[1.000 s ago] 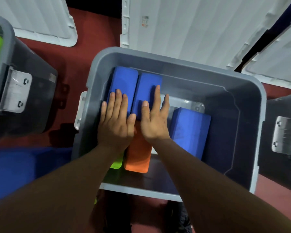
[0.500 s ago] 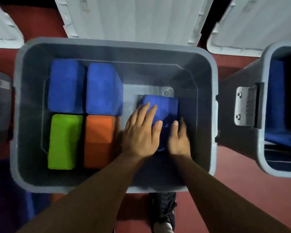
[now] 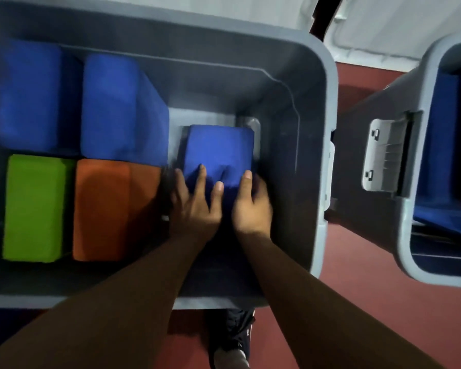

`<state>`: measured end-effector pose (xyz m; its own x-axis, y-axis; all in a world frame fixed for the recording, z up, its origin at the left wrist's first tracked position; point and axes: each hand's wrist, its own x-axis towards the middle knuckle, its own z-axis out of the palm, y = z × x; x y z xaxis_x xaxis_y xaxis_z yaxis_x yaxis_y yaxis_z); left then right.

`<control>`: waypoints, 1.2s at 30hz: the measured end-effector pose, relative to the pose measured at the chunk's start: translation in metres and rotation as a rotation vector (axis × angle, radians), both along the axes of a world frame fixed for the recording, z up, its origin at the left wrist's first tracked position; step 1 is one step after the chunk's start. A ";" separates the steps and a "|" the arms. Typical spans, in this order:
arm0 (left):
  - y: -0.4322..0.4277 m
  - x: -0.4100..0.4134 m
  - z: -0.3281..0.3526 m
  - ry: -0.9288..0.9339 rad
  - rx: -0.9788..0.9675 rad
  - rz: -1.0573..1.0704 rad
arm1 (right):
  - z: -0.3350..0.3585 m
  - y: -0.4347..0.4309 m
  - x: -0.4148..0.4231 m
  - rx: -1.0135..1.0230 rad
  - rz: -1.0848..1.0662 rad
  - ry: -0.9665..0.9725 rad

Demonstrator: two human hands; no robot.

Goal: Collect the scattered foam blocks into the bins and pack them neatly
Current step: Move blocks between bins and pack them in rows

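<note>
A grey bin [image 3: 328, 102] fills the view. Packed along its left side are two blue foam blocks [image 3: 27, 94] [image 3: 109, 102], a green block [image 3: 33, 206] and an orange block [image 3: 101, 209]. A third blue block [image 3: 218, 147] lies apart on the bin floor, right of the middle. My left hand [image 3: 194, 206] grips its near left edge, with fingers on top and down the side. My right hand [image 3: 252, 206] grips its near right edge, thumb on top and fingers curled over the side.
A second grey bin [image 3: 415, 182] with a grey latch [image 3: 386, 153] stands to the right and holds blue blocks. White lids [image 3: 383, 22] lie behind the bins. The floor [image 3: 357, 302] is red. My shoe [image 3: 232, 342] shows below the bin.
Both hands left the two far blue blocks and moved right onto the loose blue block. They slid from its top to its near edges. The camera moved closer.
</note>
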<state>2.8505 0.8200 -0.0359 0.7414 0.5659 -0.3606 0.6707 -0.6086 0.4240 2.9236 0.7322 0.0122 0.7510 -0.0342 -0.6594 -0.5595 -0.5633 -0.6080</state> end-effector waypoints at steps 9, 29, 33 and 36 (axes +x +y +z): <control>0.067 0.044 0.125 -0.093 -0.216 0.029 | 0.090 0.051 0.037 0.178 -0.034 -0.251; 0.109 0.028 0.125 -0.208 0.153 -0.008 | 0.068 0.120 0.028 0.181 0.010 0.093; 0.125 0.029 0.130 -0.279 0.202 -0.078 | 0.075 0.130 0.039 0.207 0.028 -0.009; 0.139 0.033 0.117 -0.257 0.274 -0.077 | 0.068 0.149 0.050 0.204 0.124 -0.040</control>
<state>2.8838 0.9587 0.0816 0.8321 0.5547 -0.0009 0.5117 -0.7670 0.3870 2.9736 0.8807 0.0803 0.7667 0.1905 -0.6131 -0.4673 -0.4893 -0.7364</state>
